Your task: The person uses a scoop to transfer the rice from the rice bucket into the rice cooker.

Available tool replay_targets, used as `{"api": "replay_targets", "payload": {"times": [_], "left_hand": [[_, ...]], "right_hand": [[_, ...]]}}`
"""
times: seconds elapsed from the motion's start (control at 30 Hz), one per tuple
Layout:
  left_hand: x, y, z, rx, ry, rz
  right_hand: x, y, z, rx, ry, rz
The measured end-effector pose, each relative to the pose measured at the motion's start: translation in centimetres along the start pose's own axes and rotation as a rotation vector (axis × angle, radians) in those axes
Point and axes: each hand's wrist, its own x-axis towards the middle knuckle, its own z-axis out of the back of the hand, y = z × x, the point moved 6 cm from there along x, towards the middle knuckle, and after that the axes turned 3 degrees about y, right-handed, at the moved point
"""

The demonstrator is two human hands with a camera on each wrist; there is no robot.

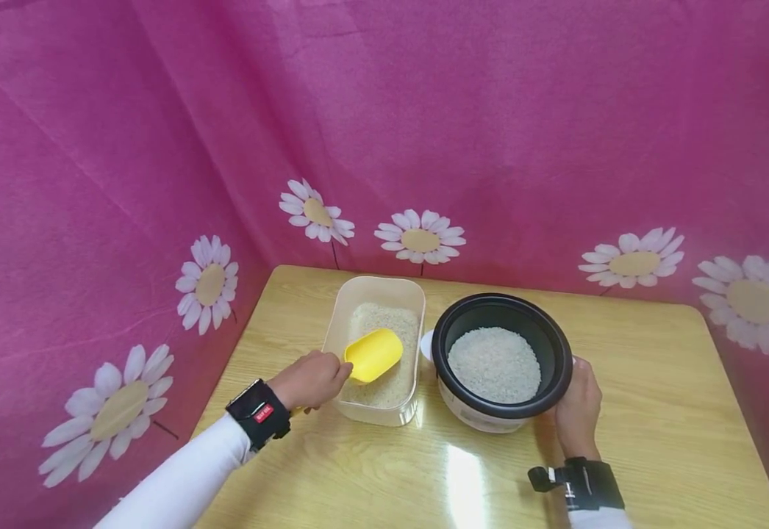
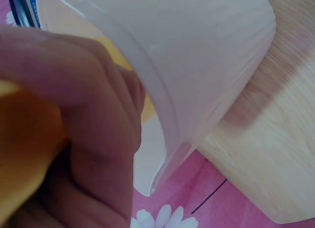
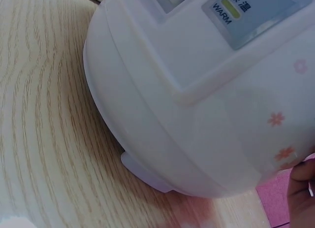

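We've got two hands at work here, and we pick up the left hand first: its fingers are curled firmly round the handle of a bright yellow plastic scoop. The scoop's bowl sits over a pale, translucent rectangular plastic container, which holds a bed of off-white rice grains; whether the scoop touches those grains, we can't tell. That container stands left of centre, close to the far edge of the pale wood-grain worktop.

Over to the right hand, and we see it gripping the side of a round white rice cooker, the fingers partly hidden by the wide rim. The cooker stands just beside the container, nearer the worktop's right edge, with its lidless black inner pot facing up. We can see a broad mound of white rice inside.

From the right wrist we catch the cooker's grey-blue panel, marked "WARM", and small orange flower prints on the shell. Beyond the worktop's far corners, we have magenta cloth with big white daisies.
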Motion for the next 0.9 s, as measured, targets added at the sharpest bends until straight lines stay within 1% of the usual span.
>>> {"api": "replay_targets", "payload": {"times": [0.07,0.17,0.33,0.5,0.6,0.67,0.8,0.9], "left_hand": [[0.3,-0.1,0.2,0.014,0.02,0.01],[0.6,-0.3,0.4,0.016,0.078,0.021],[0.9,-0.2,0.6,-0.023,0.218,0.005],[1.0,0.3,0.5,-0.054,0.338,0.036],[1.1,0.6,0.4,-0.074,0.425,0.055],[1.1,0.6,0.4,-0.081,0.47,0.06],[1.4,0.3,0.4,-0.068,0.518,0.073],[1.7,0.0,0.3,-0.052,0.544,0.097]], "right_hand": [[-0.1,0.1,-0.1,0.009,-0.001,0.01],[-0.2,0.2,-0.2,0.02,-0.002,0.022],[-0.1,0.0,0.0,-0.011,-0.011,0.025],[0.0,0.0,0.2,-0.034,-0.016,0.021],[0.0,0.1,0.2,-0.025,-0.012,0.016],[0.0,0.0,0.2,-0.023,-0.006,0.01],[-0.1,0.0,0.1,-0.012,0.011,0.013],[-0.2,0.1,0.0,-0.003,0.018,0.022]]}}
